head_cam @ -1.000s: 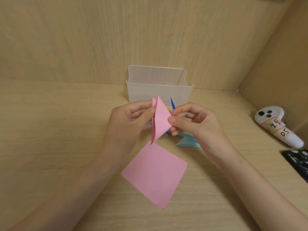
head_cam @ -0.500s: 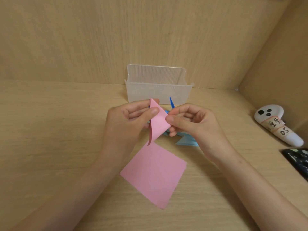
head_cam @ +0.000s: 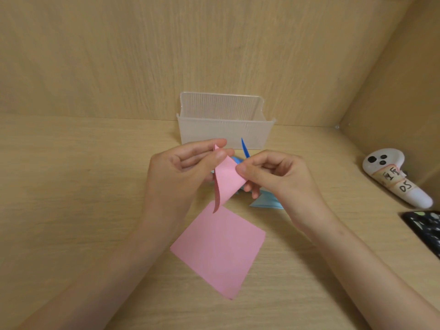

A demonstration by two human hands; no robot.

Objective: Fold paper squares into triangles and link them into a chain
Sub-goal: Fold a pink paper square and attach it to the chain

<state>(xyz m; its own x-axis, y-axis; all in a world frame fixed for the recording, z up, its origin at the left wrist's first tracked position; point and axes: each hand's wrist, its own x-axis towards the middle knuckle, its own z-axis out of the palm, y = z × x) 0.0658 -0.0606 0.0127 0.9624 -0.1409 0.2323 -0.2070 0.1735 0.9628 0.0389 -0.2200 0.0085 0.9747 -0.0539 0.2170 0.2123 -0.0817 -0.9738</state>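
Observation:
A folded pink paper hangs in the air between my hands, its lower tip curling down. My left hand pinches its top corner between thumb and forefinger. My right hand pinches its right corner with thumb and curled fingers. Below them a flat pink square lies on the wooden desk. Folded blue paper pieces lie behind and under my right hand, partly hidden, with one dark blue tip sticking up.
A translucent plastic box stands at the back against the wooden wall. A white controller with a taped label lies at the right, and a dark patterned object sits at the right edge. Side wall closes in on the right.
The pink paper has been folded narrower and tilted. My left thumb moved up to its top corner, and the lower tip now curls.

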